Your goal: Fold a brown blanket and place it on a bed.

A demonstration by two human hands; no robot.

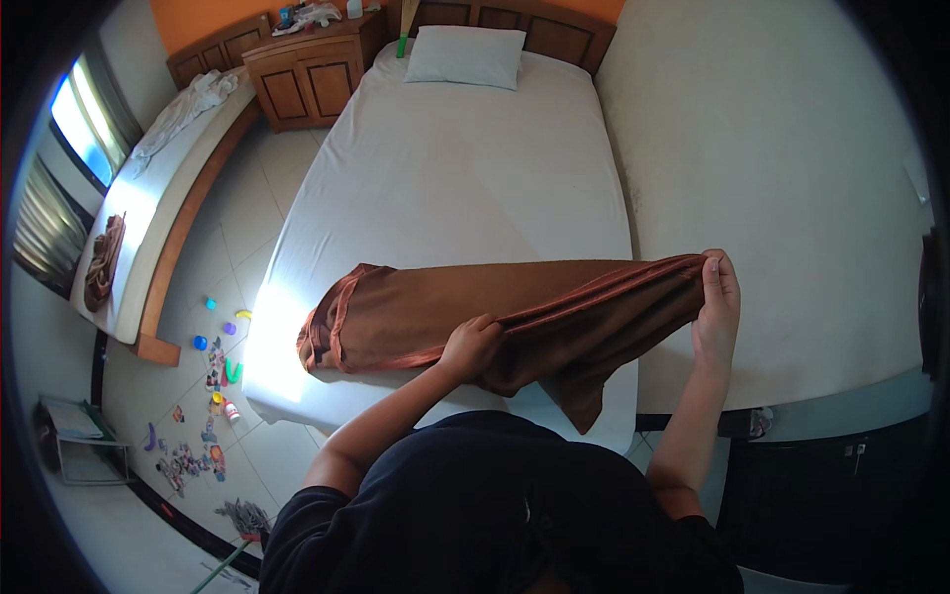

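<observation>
A brown cloth with reddish-brown trim (430,304) stretches across the foot of a bed with a white sheet (460,171). My left hand (472,346) grips its trimmed near edge around the middle. At the right, my right hand (717,297) pinches a gathered corner and holds it out past the mattress side, in front of the wall. The left end of the cloth lies folded on the sheet. Between my hands a loose point of fabric droops toward my body. A white pillow (466,56) rests against the wooden headboard (512,18).
A second, narrower bed (159,174) stands at the left, with crumpled white cloth and a folded brown cloth (105,260). Toys and picture pieces (185,464) litter the tiled floor. A mop (245,516) lies near the lower left. A wooden cabinet (315,78) separates the beds; a wall (742,185) borders the right side.
</observation>
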